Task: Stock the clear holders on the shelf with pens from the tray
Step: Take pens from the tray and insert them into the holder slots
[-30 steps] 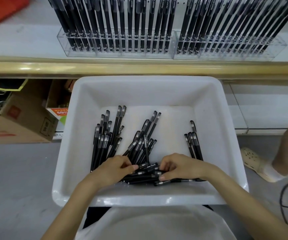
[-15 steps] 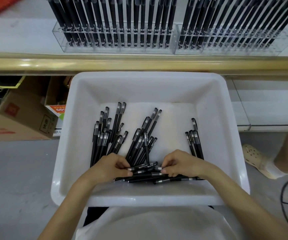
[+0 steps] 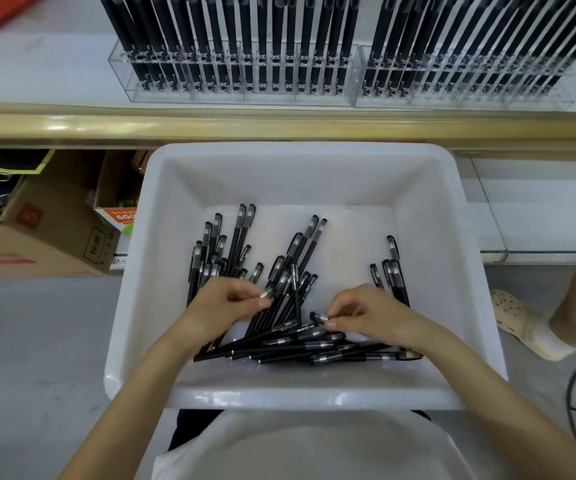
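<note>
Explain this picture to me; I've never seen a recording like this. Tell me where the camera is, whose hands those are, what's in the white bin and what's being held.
There is no machine here. A person works with bare hands, and the single camera sits on their head, looking forward and down. The two arms coming in from the bottom are therefore their own: the left hand and the right hand. In front of them is a white plastic tray with loose black capped pens lying on its floor. Each hand pinches the end of one pen from the pile: the left-hand pen and the right-hand pen. Beyond the tray, on the gold-edged shelf, stand the clear plastic holders, which hold rows of upright black pens. A brown cardboard box sits on the floor to the left.
</note>
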Demonstrator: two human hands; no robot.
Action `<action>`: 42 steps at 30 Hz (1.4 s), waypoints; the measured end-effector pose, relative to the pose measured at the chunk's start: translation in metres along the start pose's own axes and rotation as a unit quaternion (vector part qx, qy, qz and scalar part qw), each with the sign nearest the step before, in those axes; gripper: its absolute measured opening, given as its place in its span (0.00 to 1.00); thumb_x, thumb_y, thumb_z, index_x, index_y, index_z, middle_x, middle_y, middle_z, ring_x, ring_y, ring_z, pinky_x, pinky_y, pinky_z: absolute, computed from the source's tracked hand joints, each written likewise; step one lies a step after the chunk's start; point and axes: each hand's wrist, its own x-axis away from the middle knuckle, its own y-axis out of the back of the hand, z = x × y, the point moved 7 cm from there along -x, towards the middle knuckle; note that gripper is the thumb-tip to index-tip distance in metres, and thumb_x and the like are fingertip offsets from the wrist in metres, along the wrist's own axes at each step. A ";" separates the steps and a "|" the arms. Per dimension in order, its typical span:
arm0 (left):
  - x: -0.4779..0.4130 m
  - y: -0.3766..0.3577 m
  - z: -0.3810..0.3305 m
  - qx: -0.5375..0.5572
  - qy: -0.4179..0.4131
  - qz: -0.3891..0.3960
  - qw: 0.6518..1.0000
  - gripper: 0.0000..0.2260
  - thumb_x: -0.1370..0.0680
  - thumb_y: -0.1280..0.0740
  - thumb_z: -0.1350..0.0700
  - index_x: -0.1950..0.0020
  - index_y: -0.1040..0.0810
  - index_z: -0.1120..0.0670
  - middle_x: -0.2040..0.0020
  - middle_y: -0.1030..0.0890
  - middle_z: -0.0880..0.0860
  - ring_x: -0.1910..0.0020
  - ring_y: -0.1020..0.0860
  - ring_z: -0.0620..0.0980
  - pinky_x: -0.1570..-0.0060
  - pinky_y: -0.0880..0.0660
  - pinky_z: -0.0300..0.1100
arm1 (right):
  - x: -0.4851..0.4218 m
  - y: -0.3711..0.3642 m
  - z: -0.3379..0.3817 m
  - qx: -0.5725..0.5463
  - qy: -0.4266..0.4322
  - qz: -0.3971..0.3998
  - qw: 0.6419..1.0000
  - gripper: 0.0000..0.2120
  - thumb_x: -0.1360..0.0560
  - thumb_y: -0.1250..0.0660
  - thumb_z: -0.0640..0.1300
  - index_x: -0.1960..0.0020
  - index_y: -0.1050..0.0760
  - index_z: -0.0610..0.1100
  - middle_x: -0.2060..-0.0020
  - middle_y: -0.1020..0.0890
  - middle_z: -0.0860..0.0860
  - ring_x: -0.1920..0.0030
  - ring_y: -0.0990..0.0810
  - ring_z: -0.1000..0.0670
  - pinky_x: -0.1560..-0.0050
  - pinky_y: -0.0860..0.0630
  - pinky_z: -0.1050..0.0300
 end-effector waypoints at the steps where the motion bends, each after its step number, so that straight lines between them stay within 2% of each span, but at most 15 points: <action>1: -0.002 0.003 -0.009 0.016 -0.009 -0.009 1.000 0.03 0.28 0.27 0.59 0.60 0.16 0.51 0.64 0.16 0.50 0.63 0.21 0.42 0.57 0.28 0.30 | 0.001 0.009 0.006 0.020 0.019 -0.024 0.999 0.03 0.28 0.27 0.45 0.59 0.19 0.48 0.65 0.17 0.51 0.65 0.24 0.60 0.59 0.29 0.66; 4: -0.011 0.011 -0.047 0.025 -0.042 -0.030 0.998 0.03 0.29 0.26 0.59 0.59 0.17 0.52 0.67 0.17 0.47 0.64 0.20 0.40 0.60 0.29 0.25 | 0.006 0.040 0.029 0.041 0.071 -0.091 0.992 0.03 0.27 0.29 0.47 0.57 0.20 0.48 0.62 0.17 0.52 0.66 0.25 0.60 0.61 0.30 0.66; 6: -0.019 0.015 -0.078 0.026 -0.067 -0.043 0.997 0.04 0.30 0.25 0.58 0.59 0.18 0.52 0.66 0.17 0.46 0.63 0.19 0.39 0.61 0.29 0.24 | 0.009 0.059 0.043 -0.012 0.092 -0.105 0.990 0.05 0.24 0.33 0.44 0.55 0.22 0.43 0.60 0.17 0.49 0.70 0.23 0.56 0.67 0.28 0.64; 9: -0.031 0.021 -0.127 0.024 -0.111 -0.060 0.992 0.06 0.32 0.23 0.57 0.58 0.19 0.52 0.62 0.16 0.49 0.60 0.18 0.42 0.57 0.26 0.29 | 0.015 0.094 0.065 -0.111 0.119 -0.119 0.979 0.06 0.21 0.39 0.40 0.52 0.28 0.37 0.59 0.18 0.44 0.74 0.21 0.50 0.77 0.30 0.62; 13: -0.046 0.023 -0.199 0.013 -0.171 -0.054 0.984 0.08 0.32 0.24 0.58 0.55 0.19 0.54 0.58 0.15 0.51 0.56 0.17 0.47 0.54 0.22 0.37 | 0.029 0.154 0.100 -0.182 0.178 -0.162 0.953 0.10 0.25 0.35 0.39 0.50 0.29 0.31 0.60 0.17 0.42 0.68 0.19 0.47 0.69 0.25 0.60; 17: -0.055 0.029 -0.266 0.052 -0.230 -0.077 0.969 0.06 0.30 0.26 0.59 0.55 0.19 0.55 0.56 0.16 0.52 0.56 0.17 0.46 0.54 0.20 0.38 | 0.048 0.223 0.135 -0.168 0.228 -0.271 0.920 0.08 0.24 0.35 0.35 0.49 0.32 0.33 0.62 0.16 0.42 0.71 0.20 0.49 0.71 0.24 0.62; 20: -0.063 0.031 -0.298 0.085 -0.254 -0.092 0.959 0.03 0.28 0.27 0.58 0.56 0.19 0.53 0.56 0.17 0.52 0.57 0.18 0.44 0.55 0.20 0.38 | 0.060 0.271 0.156 -0.126 0.258 -0.352 0.891 0.09 0.25 0.33 0.39 0.52 0.30 0.35 0.58 0.15 0.44 0.67 0.18 0.47 0.67 0.21 0.55; 22: -0.069 0.031 -0.310 0.093 -0.257 -0.101 0.957 0.03 0.27 0.29 0.58 0.54 0.19 0.53 0.55 0.17 0.51 0.57 0.18 0.43 0.54 0.20 0.38 | 0.065 0.296 0.166 -0.086 0.260 -0.409 0.870 0.08 0.26 0.31 0.40 0.51 0.26 0.36 0.56 0.16 0.47 0.63 0.17 0.50 0.63 0.21 0.52; 24: -0.074 0.031 -0.316 0.085 -0.257 -0.107 0.957 0.05 0.25 0.30 0.58 0.50 0.19 0.54 0.52 0.17 0.51 0.53 0.18 0.45 0.52 0.20 0.39 | 0.067 0.315 0.173 -0.069 0.274 -0.447 0.849 0.04 0.26 0.31 0.38 0.52 0.24 0.41 0.55 0.17 0.48 0.63 0.17 0.56 0.64 0.21 0.60; 26: -0.077 0.031 -0.320 0.079 -0.262 -0.116 0.955 0.07 0.24 0.31 0.58 0.47 0.19 0.55 0.50 0.17 0.51 0.50 0.18 0.46 0.51 0.20 0.40 | 0.066 0.328 0.175 -0.063 0.287 -0.478 0.828 0.09 0.26 0.30 0.37 0.48 0.26 0.44 0.57 0.19 0.45 0.64 0.17 0.53 0.64 0.21 0.61; 29: -0.077 0.030 -0.318 0.088 -0.261 -0.129 0.953 0.08 0.23 0.33 0.58 0.45 0.20 0.55 0.49 0.17 0.49 0.48 0.19 0.45 0.54 0.20 0.38 | 0.061 0.336 0.174 -0.057 0.299 -0.505 0.807 0.18 0.26 0.30 0.36 0.42 0.33 0.48 0.61 0.21 0.48 0.65 0.17 0.52 0.62 0.20 0.58; 32: -0.077 0.030 -0.313 0.110 -0.256 -0.132 0.951 0.08 0.22 0.35 0.59 0.44 0.20 0.55 0.48 0.17 0.48 0.50 0.19 0.41 0.58 0.20 0.35 | 0.055 0.332 0.175 -0.048 0.325 -0.516 0.791 0.20 0.25 0.31 0.35 0.40 0.35 0.50 0.61 0.22 0.48 0.66 0.18 0.54 0.62 0.21 0.64; 37: -0.077 0.030 -0.312 0.131 -0.257 -0.131 0.949 0.07 0.21 0.35 0.60 0.48 0.20 0.51 0.50 0.17 0.48 0.56 0.19 0.36 0.62 0.21 0.32 | 0.040 0.328 0.170 -0.029 0.324 -0.516 0.792 0.17 0.25 0.32 0.38 0.43 0.35 0.50 0.59 0.22 0.48 0.63 0.18 0.54 0.60 0.21 0.64; 39: -0.077 0.030 -0.312 0.135 -0.256 -0.129 0.949 0.06 0.21 0.35 0.60 0.49 0.20 0.51 0.50 0.17 0.49 0.55 0.18 0.38 0.62 0.21 0.32 | 0.035 0.326 0.168 -0.005 0.318 -0.513 0.797 0.16 0.24 0.32 0.39 0.43 0.35 0.49 0.58 0.22 0.50 0.63 0.19 0.56 0.59 0.21 0.65; 42: -0.077 0.032 -0.312 0.132 -0.254 -0.132 0.949 0.09 0.22 0.35 0.60 0.44 0.19 0.55 0.49 0.17 0.50 0.50 0.19 0.42 0.60 0.20 0.34 | 0.030 0.325 0.166 0.014 0.310 -0.512 0.801 0.15 0.25 0.32 0.40 0.41 0.33 0.46 0.58 0.23 0.52 0.62 0.19 0.57 0.60 0.23 0.68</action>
